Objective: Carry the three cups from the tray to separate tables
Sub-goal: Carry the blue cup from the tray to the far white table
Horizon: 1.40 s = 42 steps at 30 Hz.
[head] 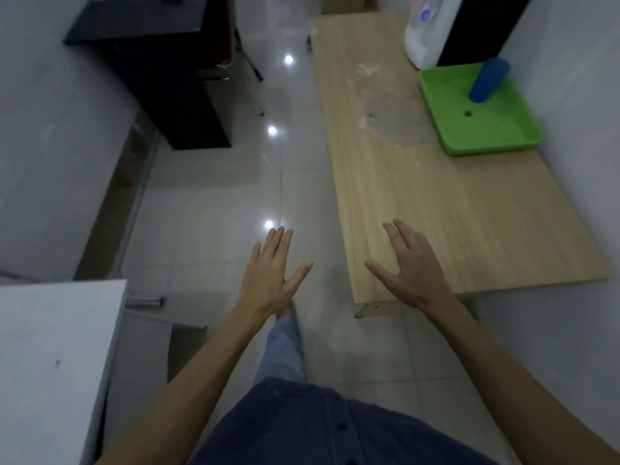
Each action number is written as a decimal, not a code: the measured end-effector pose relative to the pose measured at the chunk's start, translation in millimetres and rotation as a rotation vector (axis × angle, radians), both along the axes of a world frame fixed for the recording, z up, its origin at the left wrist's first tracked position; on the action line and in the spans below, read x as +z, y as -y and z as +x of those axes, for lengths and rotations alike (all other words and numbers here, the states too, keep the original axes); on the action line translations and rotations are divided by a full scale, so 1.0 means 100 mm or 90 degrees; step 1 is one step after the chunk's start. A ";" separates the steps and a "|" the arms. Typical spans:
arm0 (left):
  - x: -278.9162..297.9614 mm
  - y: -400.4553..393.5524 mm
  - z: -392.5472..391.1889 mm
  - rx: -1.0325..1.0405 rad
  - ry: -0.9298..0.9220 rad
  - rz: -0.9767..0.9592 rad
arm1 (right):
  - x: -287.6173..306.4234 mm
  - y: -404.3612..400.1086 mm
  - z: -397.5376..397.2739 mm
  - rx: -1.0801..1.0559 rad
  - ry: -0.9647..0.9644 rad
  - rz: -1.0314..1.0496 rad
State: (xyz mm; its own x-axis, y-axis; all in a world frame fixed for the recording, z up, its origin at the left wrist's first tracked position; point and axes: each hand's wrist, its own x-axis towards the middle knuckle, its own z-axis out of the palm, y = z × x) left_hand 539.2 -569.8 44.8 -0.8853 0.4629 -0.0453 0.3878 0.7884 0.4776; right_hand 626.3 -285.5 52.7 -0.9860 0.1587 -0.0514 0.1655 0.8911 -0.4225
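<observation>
a: biggest first. the wooden desk (436,196) runs along the right wall, mostly bare. a white desk (50,347) sits at lower left, a black desk (161,62) at far left across the tiled floor (235,196).

b: the tray?

a: the green tray (483,122) is at the far right of the wooden desk, against the wall. one blue cup (488,80) stands in its far part, looking tilted through the wide lens. no other cup is in view, so my guess is this is the last of the three.

b: hands?

a: both empty. the left hand (271,276) is spread flat over the floor, fingers straight. the right hand (412,266) hangs over the near edge of the wooden desk, fingers splayed and slightly curled. both well apart from the cup.

b: step in hand, then?

a: walking up to the tray to fetch that cup, i judge. to do it well: close in along the desk's edge, reach with the right hand since the tray is on that side, wrap the cup around its middle rather than pinch the rim, lift straight up clear of the tray wall.

b: risks?

a: a tall narrow cup tips easily if nudged before the grip closes. whether it holds liquid, i cannot tell.
</observation>
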 end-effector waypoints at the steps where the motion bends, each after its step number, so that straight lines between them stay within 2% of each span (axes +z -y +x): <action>1: -0.01 -0.06 -0.26 -0.024 0.000 -0.004 | -0.01 -0.02 -0.16 -0.027 0.005 -0.001; 8: 0.13 -0.57 -1.83 -0.222 -0.009 -0.043 | 0.09 -0.11 -1.22 -0.211 0.010 -0.036; 15: 0.00 -1.34 -2.91 -0.333 -0.009 -0.050 | -0.06 -0.46 -1.96 -0.329 0.011 -0.058; 24: -0.53 -2.88 -4.06 -0.460 0.019 -0.079 | -0.47 -1.59 -2.84 -0.482 -0.001 -0.087; 31: -1.04 -4.04 -4.63 -0.457 -0.001 -0.110 | -0.67 -2.60 -3.52 -0.580 -0.013 -0.166; 37: -1.36 -4.60 -4.86 -0.448 -0.018 -0.101 | -0.89 -3.27 -4.02 -0.677 -0.115 -0.238; 42: -1.46 -4.77 -4.93 -0.451 -0.017 -0.103 | -1.05 -3.71 -4.32 -0.771 -0.234 -0.335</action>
